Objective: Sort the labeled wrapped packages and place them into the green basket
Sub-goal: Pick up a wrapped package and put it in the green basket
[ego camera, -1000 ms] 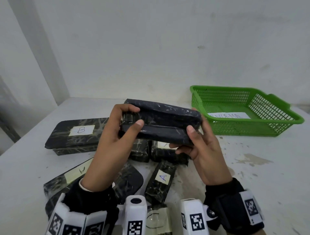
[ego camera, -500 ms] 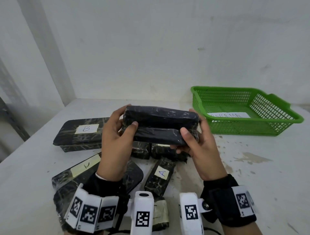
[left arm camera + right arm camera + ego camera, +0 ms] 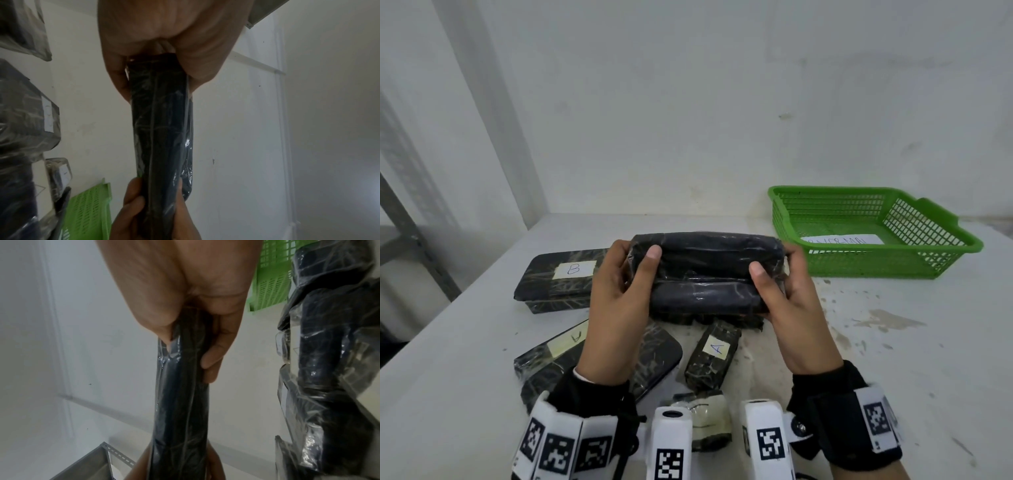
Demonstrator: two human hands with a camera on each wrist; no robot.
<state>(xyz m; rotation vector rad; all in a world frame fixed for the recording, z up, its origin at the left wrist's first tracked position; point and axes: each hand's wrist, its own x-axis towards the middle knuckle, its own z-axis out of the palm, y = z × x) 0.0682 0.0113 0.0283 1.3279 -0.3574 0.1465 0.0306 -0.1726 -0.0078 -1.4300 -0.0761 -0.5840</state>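
Both hands hold a long dark wrapped package [image 3: 705,272] [image 3: 162,129] [image 3: 180,410] above the table, its plain side toward me with no label showing. My left hand [image 3: 619,291] grips its left end, thumb on the near face. My right hand [image 3: 787,294] grips the right end the same way. The green basket [image 3: 935,260] stands at the back right, with only a white paper slip [image 3: 842,240] inside. Below the held package lie more wrapped packages: one marked B [image 3: 561,277], one marked A [image 3: 714,356], and a long one with a yellowish label [image 3: 551,353].
Another small wrapped package [image 3: 703,421] lies near the table's front edge between my wrists. A grey metal shelf frame [image 3: 410,240] stands off the table's left side. White walls close the back. Bare, stained tabletop [image 3: 893,342] stretches in front of the basket.
The held package has turned level and dropped slightly toward me, with both hands still gripping its ends. The view has shifted a little; the packages on the table have not moved.
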